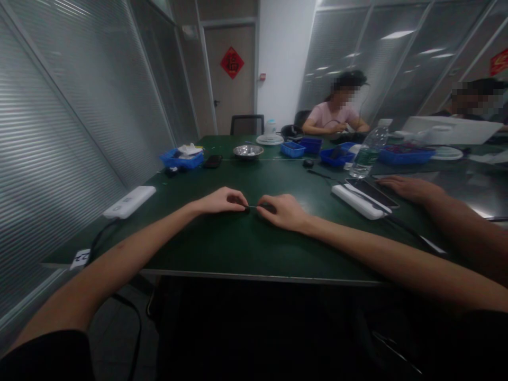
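Note:
Over the dark green table [222, 243], my left hand [223, 201] is closed in a pinch. A small dark piece [247, 210] shows at its fingertips, too small to name. Just to the right, my right hand [283, 211] also pinches, its thumb and forefinger on one end of a thin, light, thread-like strand [253, 207]. The strand bridges the short gap between both sets of fingertips. Whether it is thread or fine wire I cannot tell.
White power strips lie left [130, 202] and right [359, 201]. Near the right one are a phone [371, 192], a water bottle [371, 151] and another person's hand [413, 188]. Farther back stand a metal bowl [248, 152] and several blue baskets, one at left [181, 160].

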Action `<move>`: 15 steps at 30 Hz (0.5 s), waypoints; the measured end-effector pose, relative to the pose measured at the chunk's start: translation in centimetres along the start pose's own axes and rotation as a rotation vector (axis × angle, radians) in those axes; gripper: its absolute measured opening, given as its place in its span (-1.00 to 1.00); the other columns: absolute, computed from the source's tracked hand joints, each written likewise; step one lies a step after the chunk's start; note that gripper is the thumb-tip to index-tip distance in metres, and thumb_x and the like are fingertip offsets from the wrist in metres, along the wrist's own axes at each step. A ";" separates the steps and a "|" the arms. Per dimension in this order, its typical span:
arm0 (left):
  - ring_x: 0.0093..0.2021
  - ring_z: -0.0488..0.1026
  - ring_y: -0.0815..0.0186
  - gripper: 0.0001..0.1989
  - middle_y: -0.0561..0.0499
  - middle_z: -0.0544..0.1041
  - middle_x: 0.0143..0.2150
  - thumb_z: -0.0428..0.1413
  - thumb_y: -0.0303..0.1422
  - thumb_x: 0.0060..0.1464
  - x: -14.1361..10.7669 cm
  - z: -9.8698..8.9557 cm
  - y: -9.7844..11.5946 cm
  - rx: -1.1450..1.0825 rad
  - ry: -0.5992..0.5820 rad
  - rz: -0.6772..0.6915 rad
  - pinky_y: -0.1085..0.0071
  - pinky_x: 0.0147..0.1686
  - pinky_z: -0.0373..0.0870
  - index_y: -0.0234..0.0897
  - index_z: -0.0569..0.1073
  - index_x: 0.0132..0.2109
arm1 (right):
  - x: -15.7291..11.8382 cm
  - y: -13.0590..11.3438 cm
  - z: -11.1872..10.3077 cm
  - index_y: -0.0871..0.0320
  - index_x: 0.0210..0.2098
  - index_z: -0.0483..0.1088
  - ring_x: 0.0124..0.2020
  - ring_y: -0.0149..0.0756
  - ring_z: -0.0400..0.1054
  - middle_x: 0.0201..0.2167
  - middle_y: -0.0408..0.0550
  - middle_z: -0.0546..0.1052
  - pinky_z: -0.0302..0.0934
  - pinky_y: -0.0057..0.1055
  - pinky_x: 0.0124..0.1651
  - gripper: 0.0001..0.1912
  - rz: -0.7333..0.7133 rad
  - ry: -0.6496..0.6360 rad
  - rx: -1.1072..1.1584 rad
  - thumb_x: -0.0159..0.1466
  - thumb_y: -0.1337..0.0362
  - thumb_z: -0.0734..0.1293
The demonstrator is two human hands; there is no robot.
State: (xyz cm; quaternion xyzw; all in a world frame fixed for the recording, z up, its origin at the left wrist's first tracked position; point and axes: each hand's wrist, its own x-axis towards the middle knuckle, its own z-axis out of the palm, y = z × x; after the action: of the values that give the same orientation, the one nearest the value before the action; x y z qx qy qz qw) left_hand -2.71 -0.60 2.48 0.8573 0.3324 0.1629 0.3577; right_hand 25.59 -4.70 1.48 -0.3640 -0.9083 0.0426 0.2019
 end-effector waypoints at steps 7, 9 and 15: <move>-0.14 0.49 0.24 -0.65 -0.10 0.59 -0.04 0.22 -0.12 0.25 -0.6 0.3 0.2 0.039 0.013 0.052 0.34 -0.20 0.34 -0.21 0.60 0.07 | 0.0 0.0 -0.1 0.11 0.00 0.51 -0.40 -0.32 0.39 -0.36 -0.08 0.58 0.10 -0.42 -0.27 -0.65 -0.023 -0.005 0.000 0.46 0.05 0.22; -0.13 0.48 0.24 -0.66 -0.10 0.58 -0.03 0.22 -0.14 0.26 -0.6 0.3 0.1 0.038 0.011 0.059 0.35 -0.19 0.34 -0.22 0.60 0.07 | 0.0 -0.1 -0.2 0.11 0.00 0.52 -0.41 -0.33 0.38 -0.37 -0.08 0.58 0.09 -0.42 -0.28 -0.64 -0.014 -0.004 0.002 0.45 0.05 0.22; -0.15 0.48 0.24 -0.64 -0.10 0.57 -0.05 0.21 -0.13 0.26 -0.5 0.4 0.1 0.051 0.014 0.039 0.35 -0.21 0.34 -0.25 0.59 0.07 | 0.0 -0.1 0.0 0.11 -0.04 0.54 -0.43 -0.33 0.38 -0.40 -0.09 0.57 0.09 -0.42 -0.29 -0.67 -0.015 0.023 -0.012 0.44 0.06 0.24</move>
State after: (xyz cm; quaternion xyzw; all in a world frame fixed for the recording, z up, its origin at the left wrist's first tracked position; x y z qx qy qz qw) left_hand -2.83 -1.21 2.25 0.8713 0.3221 0.1676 0.3302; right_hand 25.54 -4.78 1.47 -0.3588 -0.9088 0.0314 0.2106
